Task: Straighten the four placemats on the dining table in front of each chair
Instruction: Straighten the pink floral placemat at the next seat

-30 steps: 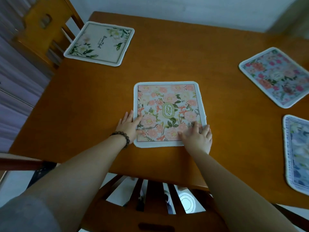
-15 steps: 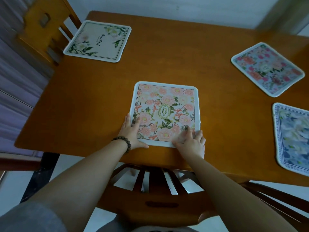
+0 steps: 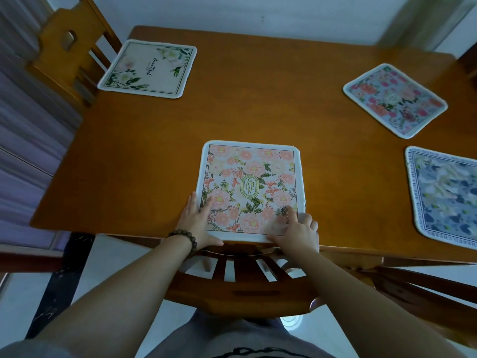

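Observation:
A peach floral placemat (image 3: 250, 174) marked "Garden" lies square at the near edge of the wooden table (image 3: 258, 99). My left hand (image 3: 197, 223) rests flat on its near left corner, thumb hooked along the near edge. My right hand (image 3: 296, 232) presses fingertips on its near right corner. A white placemat with green leaves (image 3: 148, 68) sits at the far left by a chair. A pink floral placemat (image 3: 395, 100) lies skewed at the far right. At the right edge sits a blue floral placemat (image 3: 446, 195).
A wooden chair (image 3: 237, 288) stands tucked under the near edge, right below my hands. Another wooden chair (image 3: 67, 47) is at the far left corner. Purple curtains (image 3: 23, 140) hang on the left, and a white wall runs behind the table.
Both hands have slid the peach placemat toward me until its near edge meets the table's near edge. My view has shifted back, showing more of the near chair.

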